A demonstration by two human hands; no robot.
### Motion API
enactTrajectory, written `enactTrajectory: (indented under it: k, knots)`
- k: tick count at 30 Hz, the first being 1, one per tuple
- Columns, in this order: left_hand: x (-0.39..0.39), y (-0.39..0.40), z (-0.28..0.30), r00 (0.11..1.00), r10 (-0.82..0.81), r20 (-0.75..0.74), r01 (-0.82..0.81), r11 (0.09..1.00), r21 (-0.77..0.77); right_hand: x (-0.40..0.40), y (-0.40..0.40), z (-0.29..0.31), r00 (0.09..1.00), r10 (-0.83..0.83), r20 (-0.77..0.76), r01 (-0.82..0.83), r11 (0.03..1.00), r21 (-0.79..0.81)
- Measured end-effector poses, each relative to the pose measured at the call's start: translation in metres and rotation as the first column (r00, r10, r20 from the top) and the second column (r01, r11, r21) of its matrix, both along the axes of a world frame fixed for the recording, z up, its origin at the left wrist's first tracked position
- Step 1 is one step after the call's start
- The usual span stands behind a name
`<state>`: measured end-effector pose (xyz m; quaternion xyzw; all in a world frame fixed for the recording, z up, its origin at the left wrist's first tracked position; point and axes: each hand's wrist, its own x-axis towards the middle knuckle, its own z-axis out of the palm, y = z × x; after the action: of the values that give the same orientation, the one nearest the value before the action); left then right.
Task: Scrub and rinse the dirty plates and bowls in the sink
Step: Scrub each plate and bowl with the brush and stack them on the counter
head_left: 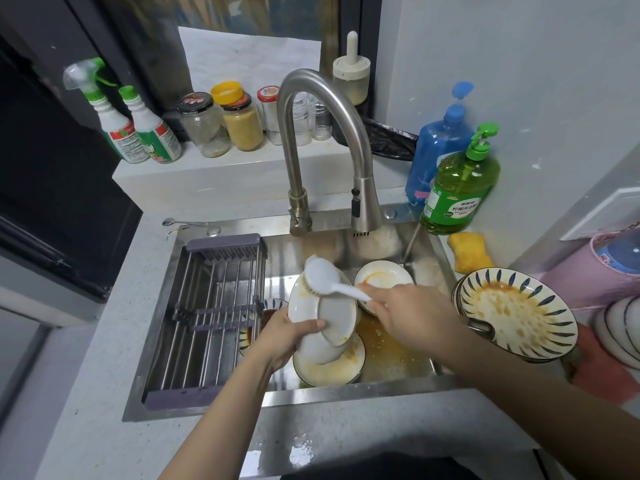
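Left hand: your left hand (289,336) is wrapped round the lower rim of a white dish (323,315), thumb across its face, holding it tilted up over the sink (346,394).
Right hand: your right hand (412,311) is closed on the handle of the white scrub brush (327,280), bristle head pressed to the dish's upper left edge.
Held dish: it looks like two white pieces nested together, though I can't tell for sure; orange residue clings to the bottom edge.
Slip risk: that's a wet, greasy rim and only one hand on it, so a hard brush stroke could twist it loose and drop it onto the dish below.
Below: a dark-rimmed plate (330,368) smeared orange sits right under the held one, sauce pooled beside it.
Further in: a white bowl (382,277) with orange streaks waits behind your right hand; the rack (211,313) spans the sink's left side.
Right counter: a stack of blue-patterned bowls (516,311) sits at the sink edge, near your right forearm; a wide elbow swing could knock it.
Faucet: the spout (365,206) hangs above, no water visibly running, so rinsing is not yet done.
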<state>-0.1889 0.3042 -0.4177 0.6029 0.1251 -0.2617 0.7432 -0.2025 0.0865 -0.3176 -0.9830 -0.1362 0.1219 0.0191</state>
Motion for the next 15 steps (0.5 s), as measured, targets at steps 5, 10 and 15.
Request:
enactTrajectory:
  k: [5, 10, 15]
  knots:
    - [-0.002, 0.003, 0.004, 1.000, 0.014, -0.014, -0.015, 0.998, -0.061, 0.007, -0.006, -0.006, 0.998, -0.058, 0.001, 0.058, 0.998, 0.024]
    - [-0.003, 0.006, 0.004, 0.997, 0.064, -0.047, -0.068, 0.994, -0.083, 0.006, -0.004, -0.005, 0.993, -0.109, -0.045, 0.113, 0.990, 0.082]
    - [-0.006, 0.005, 0.007, 0.993, 0.094, -0.064, -0.103, 0.985, -0.141, 0.012, -0.005, -0.006, 0.991, -0.128, -0.045, 0.133, 0.983, 0.127]
